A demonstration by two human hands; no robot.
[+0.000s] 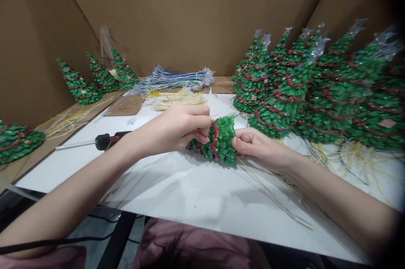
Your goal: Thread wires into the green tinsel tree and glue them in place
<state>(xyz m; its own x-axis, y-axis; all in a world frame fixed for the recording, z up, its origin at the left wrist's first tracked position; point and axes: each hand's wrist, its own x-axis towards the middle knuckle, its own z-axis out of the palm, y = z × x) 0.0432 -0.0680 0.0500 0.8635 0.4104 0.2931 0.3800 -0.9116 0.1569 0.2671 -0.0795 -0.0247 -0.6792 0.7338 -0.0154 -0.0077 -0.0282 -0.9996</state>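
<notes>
A small green Christmas tree ornament point(224, 140) with red garland lies on its side between my hands, above the white board. My right hand point(251, 144) grips it by the base, thumb on the near side. Over its narrower part my left hand point(194, 127) is closed, with thumb and index finger pinched against the tree; whether something small is between them is hidden. Thin yellowish wires point(275, 197) trail from under the base toward the lower right. The tip of the tree is covered by my left hand.
Finished-looking trees with clear stars point(284, 87) crowd the right side, wires spread below them. Several starless trees point(101, 77) stand at the back left. Wire bundles point(177, 79) lie at the back. A soldering-iron-like tool point(103, 141) rests beyond my left forearm.
</notes>
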